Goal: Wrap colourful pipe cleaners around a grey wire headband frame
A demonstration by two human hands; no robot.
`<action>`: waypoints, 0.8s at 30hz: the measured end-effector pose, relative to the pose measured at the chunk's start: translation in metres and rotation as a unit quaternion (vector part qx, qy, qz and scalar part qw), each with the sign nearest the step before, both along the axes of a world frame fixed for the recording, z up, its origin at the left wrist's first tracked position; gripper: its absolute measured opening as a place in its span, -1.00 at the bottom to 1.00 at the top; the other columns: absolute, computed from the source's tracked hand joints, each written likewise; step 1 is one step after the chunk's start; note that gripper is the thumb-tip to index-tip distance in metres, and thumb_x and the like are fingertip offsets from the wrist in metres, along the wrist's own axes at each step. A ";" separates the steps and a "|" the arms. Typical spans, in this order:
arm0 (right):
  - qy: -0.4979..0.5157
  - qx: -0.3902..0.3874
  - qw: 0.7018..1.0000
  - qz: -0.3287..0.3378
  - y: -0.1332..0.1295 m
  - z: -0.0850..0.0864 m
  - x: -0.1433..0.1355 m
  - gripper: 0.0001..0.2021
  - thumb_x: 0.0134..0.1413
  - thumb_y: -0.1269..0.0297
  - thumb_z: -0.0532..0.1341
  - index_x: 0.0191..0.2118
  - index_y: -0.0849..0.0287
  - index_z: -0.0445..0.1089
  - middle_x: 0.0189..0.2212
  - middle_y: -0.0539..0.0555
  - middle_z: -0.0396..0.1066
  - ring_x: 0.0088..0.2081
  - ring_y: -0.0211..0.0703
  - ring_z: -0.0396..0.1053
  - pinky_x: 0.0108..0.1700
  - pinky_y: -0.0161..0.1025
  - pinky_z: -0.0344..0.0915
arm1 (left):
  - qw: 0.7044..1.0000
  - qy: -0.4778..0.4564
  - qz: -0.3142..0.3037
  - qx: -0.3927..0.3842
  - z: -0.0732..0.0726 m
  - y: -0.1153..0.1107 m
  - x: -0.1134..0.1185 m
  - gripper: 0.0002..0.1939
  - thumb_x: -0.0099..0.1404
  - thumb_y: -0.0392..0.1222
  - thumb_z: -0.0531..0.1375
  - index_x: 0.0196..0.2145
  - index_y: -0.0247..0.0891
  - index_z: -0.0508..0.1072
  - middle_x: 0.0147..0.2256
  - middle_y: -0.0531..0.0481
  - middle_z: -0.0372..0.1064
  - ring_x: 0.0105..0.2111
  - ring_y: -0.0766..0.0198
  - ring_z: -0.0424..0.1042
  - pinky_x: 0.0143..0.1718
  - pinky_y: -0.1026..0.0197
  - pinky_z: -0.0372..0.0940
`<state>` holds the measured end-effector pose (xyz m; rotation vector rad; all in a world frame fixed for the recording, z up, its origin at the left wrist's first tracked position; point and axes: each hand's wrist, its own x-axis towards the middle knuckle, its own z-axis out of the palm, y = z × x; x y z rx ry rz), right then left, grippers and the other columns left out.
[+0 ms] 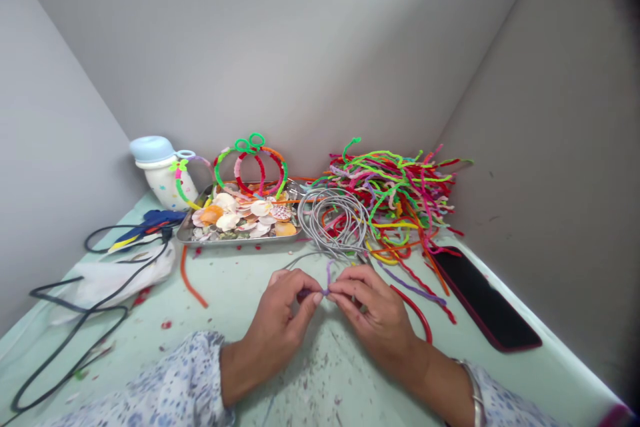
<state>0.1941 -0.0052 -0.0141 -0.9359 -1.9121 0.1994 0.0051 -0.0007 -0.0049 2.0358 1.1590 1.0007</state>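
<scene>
A short purple pipe cleaner (329,272) is pinched between my two hands, one end standing up in a small bend. My left hand (283,317) grips it with thumb and forefinger. Opposite, the fingertips of my right hand (377,310) close on the same piece, close to the left fingertips. The rest of it is hidden behind the fingers. Just beyond my hands lies a coil of grey wire (334,220). To its right spreads a heap of many-coloured pipe cleaners (395,187), with a loose purple strand (415,283) trailing toward my right hand.
A metal tray (240,242) of seashells (250,213) stands at the back, with fuzzy coloured rings (260,170) on it. At left are a white bottle (167,180), blue-handled pliers (150,223), a plastic bag (120,283) and a black cable (95,310). A phone (487,300) lies right.
</scene>
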 end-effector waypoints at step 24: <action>-0.124 -0.037 0.992 -0.001 -0.001 -0.001 0.002 -0.89 0.29 0.38 0.04 -0.18 0.17 0.29 -0.26 0.12 0.38 -0.26 -0.14 0.44 -0.31 -0.25 0.37 | 0.998 0.008 -0.022 0.055 0.000 -0.001 0.000 -0.87 0.37 -0.22 0.09 -0.32 -0.23 0.42 -0.41 0.04 0.37 -0.35 0.21 0.31 -0.18 0.10 0.11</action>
